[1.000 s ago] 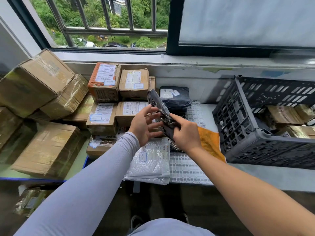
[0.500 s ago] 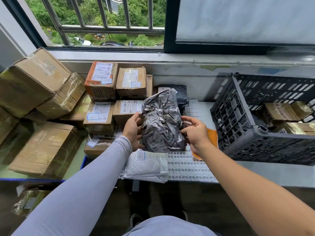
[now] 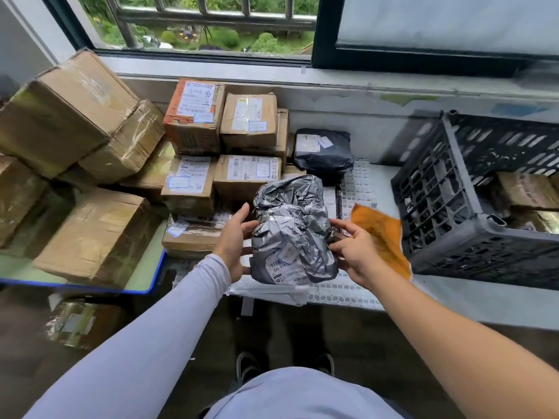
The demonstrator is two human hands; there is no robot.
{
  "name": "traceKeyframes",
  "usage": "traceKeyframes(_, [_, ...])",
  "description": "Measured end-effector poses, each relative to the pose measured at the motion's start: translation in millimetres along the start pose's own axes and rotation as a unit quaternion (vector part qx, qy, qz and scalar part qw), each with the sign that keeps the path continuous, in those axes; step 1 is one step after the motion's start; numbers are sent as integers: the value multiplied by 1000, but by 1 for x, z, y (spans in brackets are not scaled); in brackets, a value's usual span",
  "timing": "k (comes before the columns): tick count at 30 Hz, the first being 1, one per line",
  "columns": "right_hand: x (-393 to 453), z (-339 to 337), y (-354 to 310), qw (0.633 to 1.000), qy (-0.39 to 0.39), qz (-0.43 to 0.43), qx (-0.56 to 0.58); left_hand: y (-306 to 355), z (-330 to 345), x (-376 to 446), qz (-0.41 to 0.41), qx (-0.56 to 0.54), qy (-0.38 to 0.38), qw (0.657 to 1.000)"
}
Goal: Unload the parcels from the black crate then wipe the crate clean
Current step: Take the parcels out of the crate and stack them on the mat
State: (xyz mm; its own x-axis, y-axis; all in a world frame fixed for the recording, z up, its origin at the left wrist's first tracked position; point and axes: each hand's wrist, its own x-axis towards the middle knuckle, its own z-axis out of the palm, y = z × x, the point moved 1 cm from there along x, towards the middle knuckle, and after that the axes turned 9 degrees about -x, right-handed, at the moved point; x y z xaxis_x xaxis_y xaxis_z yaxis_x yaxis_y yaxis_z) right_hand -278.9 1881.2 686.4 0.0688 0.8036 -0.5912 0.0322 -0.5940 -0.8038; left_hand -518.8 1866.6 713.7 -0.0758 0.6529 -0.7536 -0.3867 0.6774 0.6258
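1. Below a barred window, a crumpled grey plastic parcel (image 3: 292,229) was held between two hands above a white grid-patterned surface (image 3: 341,290).
2. The left hand (image 3: 234,241), in a pale sleeve, was pressed flat against the parcel's left side, fingers spread.
3. The right hand (image 3: 354,249) was cupped against its right side, fingertips touching the wrapping.
4. The black crate (image 3: 472,207) was seen at the right on the grey shelf, with taped brown parcels (image 3: 526,192) inside it.
5. An orange cloth (image 3: 381,234) was laid between the held parcel and the crate.
6. Cardboard boxes (image 3: 193,116) were stacked at the left, and a black bagged parcel (image 3: 323,152) was set behind the grey one.
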Motion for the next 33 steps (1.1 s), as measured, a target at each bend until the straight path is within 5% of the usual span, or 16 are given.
traceKeyframes(15, [17, 62, 48, 969, -29, 27, -242, -32, -30, 42, -38, -30, 29, 998])
traceKeyframes(20, [21, 71, 54, 916, -32, -40, -398, -35, -33, 53, -35, -31, 46, 998])
traceKeyframes(27, [39, 73, 70, 884, 35, -30, -466, -57, -35, 53, 11, -70, 68, 995])
traceKeyframes(33, [51, 80, 81, 878, 69, -19, -472, -69, -31, 38, 125, 114, 141, 975])
